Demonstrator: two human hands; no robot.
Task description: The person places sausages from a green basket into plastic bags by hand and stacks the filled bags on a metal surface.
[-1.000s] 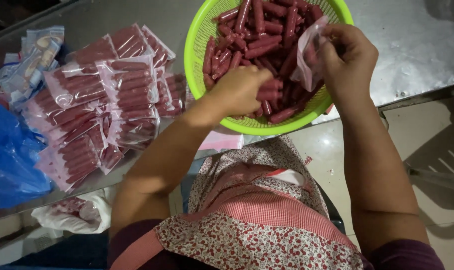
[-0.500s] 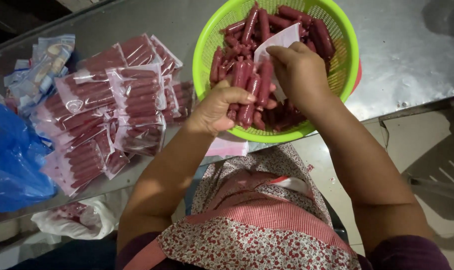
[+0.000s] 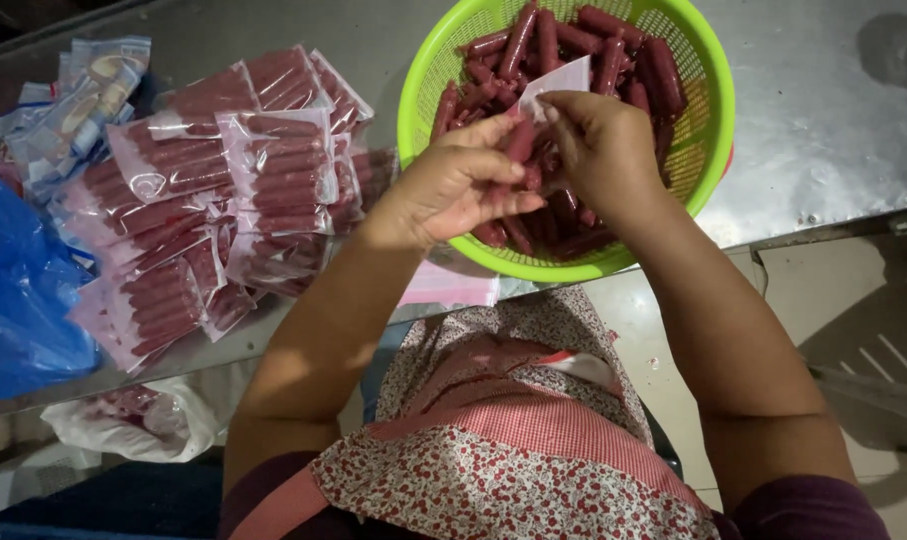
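Steel table (image 3: 833,150) carries a stack of sealed sausage packs (image 3: 213,200) at left & a green basket (image 3: 708,130) of loose red sausages (image 3: 593,40) at its near edge. Over the basket, left hand (image 3: 453,185) grips a few sausages; right hand (image 3: 603,145) pinches a small clear bag (image 3: 558,80) w/ fingertips, bag mouth beside the left-hand sausages.

A small clear plastic pouch (image 3: 558,82) sits at upper centre, over the green basket. Flat clear packs of red sausages (image 3: 213,200) lie overlapping at centre left. Blue-and-white printed packets (image 3: 78,100) occupy the upper left. A crumpled blue plastic bag (image 3: 18,290) fills the left edge.
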